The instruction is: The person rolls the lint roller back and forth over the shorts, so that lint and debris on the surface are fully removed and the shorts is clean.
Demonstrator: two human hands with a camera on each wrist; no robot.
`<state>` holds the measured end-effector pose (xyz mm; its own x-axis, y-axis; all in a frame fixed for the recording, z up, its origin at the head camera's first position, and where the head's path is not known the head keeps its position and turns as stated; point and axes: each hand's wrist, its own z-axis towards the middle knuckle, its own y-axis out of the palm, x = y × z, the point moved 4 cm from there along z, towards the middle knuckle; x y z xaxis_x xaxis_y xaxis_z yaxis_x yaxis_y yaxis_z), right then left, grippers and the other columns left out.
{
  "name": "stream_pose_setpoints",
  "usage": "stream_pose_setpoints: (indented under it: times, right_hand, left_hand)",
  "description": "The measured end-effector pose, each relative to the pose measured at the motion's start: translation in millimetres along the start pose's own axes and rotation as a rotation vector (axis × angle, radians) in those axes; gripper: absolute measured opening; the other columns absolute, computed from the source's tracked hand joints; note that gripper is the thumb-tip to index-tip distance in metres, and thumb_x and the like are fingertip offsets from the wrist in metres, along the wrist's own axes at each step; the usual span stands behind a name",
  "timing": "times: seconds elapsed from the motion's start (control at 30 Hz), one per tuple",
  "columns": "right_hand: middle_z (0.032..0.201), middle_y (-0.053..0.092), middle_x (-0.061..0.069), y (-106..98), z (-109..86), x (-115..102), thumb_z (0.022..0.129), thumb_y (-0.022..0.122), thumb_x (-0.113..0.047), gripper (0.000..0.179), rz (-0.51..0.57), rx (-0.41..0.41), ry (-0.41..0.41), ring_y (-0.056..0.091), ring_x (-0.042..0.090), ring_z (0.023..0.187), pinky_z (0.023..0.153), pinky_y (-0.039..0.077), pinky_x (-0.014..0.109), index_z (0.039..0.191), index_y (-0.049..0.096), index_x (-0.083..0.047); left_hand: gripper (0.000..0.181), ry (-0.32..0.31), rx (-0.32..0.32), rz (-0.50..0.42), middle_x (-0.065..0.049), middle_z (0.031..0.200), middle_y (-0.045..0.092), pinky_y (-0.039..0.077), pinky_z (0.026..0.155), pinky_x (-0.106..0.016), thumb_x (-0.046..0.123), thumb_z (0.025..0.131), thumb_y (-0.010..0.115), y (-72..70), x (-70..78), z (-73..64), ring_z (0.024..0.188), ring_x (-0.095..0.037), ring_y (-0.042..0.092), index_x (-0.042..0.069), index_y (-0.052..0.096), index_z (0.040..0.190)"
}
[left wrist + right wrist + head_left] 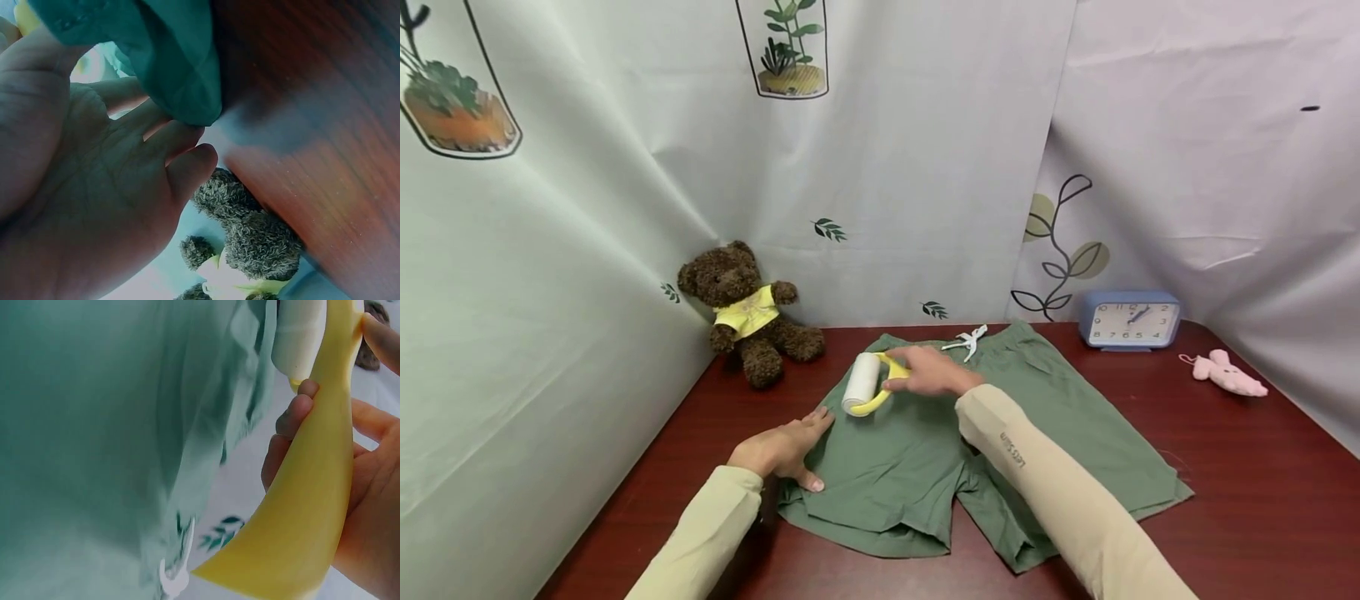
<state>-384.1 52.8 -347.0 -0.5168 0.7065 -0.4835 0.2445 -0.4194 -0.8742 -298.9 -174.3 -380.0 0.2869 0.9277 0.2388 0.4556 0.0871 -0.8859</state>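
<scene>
Green shorts [895,458] lie spread on the table, with a white drawstring [967,342] tied at the waistband. My right hand [931,371] grips the yellow handle of a lint roller [861,382], whose white roll lies over the upper left part of the shorts. In the right wrist view, fingers wrap around the yellow handle [306,481]. My left hand [784,450] rests at the left edge of the shorts, fingers extended and thumb on the cloth. Seen in the left wrist view, its palm [94,169] faces the camera and the green cloth [178,56] covers some fingertips.
A brown teddy bear [762,358] in a yellow shirt sits at the back left corner. At the back right stand a blue clock [1131,320] and a small pink plush toy [1228,375]. Printed curtains [910,167] border the dark red table [1247,483].
</scene>
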Motion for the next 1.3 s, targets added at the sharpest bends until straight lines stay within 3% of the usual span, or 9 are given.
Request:
stream_pose_setpoints:
  times: [0.27,0.5,0.6,0.67,0.77,0.83,0.97,1.07,1.3]
  right_hand:
    - [0.082,0.055,0.006,17.2,8.6,-15.7,0.097,0.067,-0.038,0.063,-0.024,-0.032,0.068,0.042,0.016,0.069,0.06,0.035,0.027,0.151,0.047,-0.011]
    - [0.076,0.048,0.002,18.2,9.8,-15.1,0.099,0.063,-0.037,0.065,-0.04,-0.096,0.063,0.039,0.014,0.065,0.062,0.034,0.025,0.153,0.043,-0.007]
    - [0.088,0.058,0.009,15.3,9.2,-10.7,0.1,0.062,-0.037,0.064,-0.037,-0.101,0.06,0.044,0.018,0.072,0.068,0.037,0.028,0.153,0.042,-0.007]
    - [0.111,0.065,0.013,14.3,7.4,-7.3,0.1,0.062,-0.038,0.064,-0.046,-0.101,0.057,0.056,0.021,0.089,0.077,0.044,0.032,0.153,0.042,-0.008]
    - [0.142,0.058,0.015,13.0,3.3,-3.0,0.1,0.062,-0.04,0.065,-0.05,-0.1,0.052,0.059,0.029,0.121,0.093,0.049,0.041,0.153,0.042,-0.009]
    - [0.149,0.054,0.014,11.4,0.6,-0.8,0.099,0.062,-0.041,0.065,-0.058,-0.097,0.049,0.054,0.032,0.132,0.099,0.049,0.043,0.154,0.042,-0.01]
    - [0.118,0.066,0.013,6.9,-3.3,3.8,0.098,0.064,-0.04,0.066,-0.075,-0.099,0.04,0.06,0.025,0.1,0.08,0.048,0.034,0.154,0.042,-0.011]
    - [0.092,0.061,0.009,3.3,-5.4,9.6,0.098,0.064,-0.039,0.066,-0.089,-0.107,0.032,0.046,0.018,0.075,0.066,0.037,0.028,0.153,0.043,-0.01]
    - [0.115,0.067,0.011,-9.7,-19.0,30.5,0.097,0.065,-0.039,0.064,-0.079,-0.126,0.014,0.047,0.014,0.082,0.074,0.037,0.029,0.15,0.047,-0.007]
  left_hand:
    - [0.11,-0.03,0.002,-0.019,-0.016,0.17,0.013,0.024,0.127,-0.054,0.03,0.077,0.084,-0.4,-2.2,-0.4,0.156,-0.041,0.019,0.003,0.017,0.161]
    - [0.11,-0.044,0.0,-0.007,-0.016,0.17,0.014,0.025,0.126,-0.054,0.03,0.077,0.084,1.1,-3.9,0.6,0.155,-0.042,0.02,0.003,0.018,0.161]
    - [0.11,-0.052,0.005,0.003,-0.015,0.17,0.015,0.026,0.126,-0.054,0.028,0.076,0.084,-0.7,-2.8,1.6,0.155,-0.042,0.021,0.003,0.019,0.161]
    - [0.11,-0.054,0.005,0.007,-0.015,0.17,0.016,0.027,0.126,-0.054,0.028,0.076,0.084,-1.7,-1.9,2.3,0.155,-0.042,0.022,0.003,0.019,0.161]
    - [0.109,-0.048,0.0,0.01,-0.015,0.17,0.015,0.027,0.126,-0.053,0.028,0.076,0.084,-2.4,-0.7,2.5,0.155,-0.042,0.021,0.003,0.019,0.161]
    - [0.109,-0.043,-0.003,0.009,-0.015,0.17,0.015,0.027,0.126,-0.053,0.027,0.076,0.084,-2.5,-0.2,3.0,0.155,-0.042,0.021,0.003,0.02,0.161]
    - [0.11,-0.034,-0.005,0.009,-0.016,0.17,0.015,0.026,0.126,-0.054,0.027,0.076,0.084,-3.4,1.2,3.9,0.155,-0.042,0.021,0.003,0.019,0.16]
    - [0.11,-0.035,-0.006,0.009,-0.016,0.17,0.015,0.026,0.126,-0.053,0.027,0.076,0.085,-3.6,1.2,3.9,0.155,-0.042,0.021,0.002,0.019,0.16]
    - [0.111,-0.029,-0.006,-0.002,-0.015,0.17,0.014,0.026,0.126,-0.054,0.027,0.076,0.085,-3.3,-1.7,3.3,0.155,-0.041,0.02,0.003,0.018,0.161]
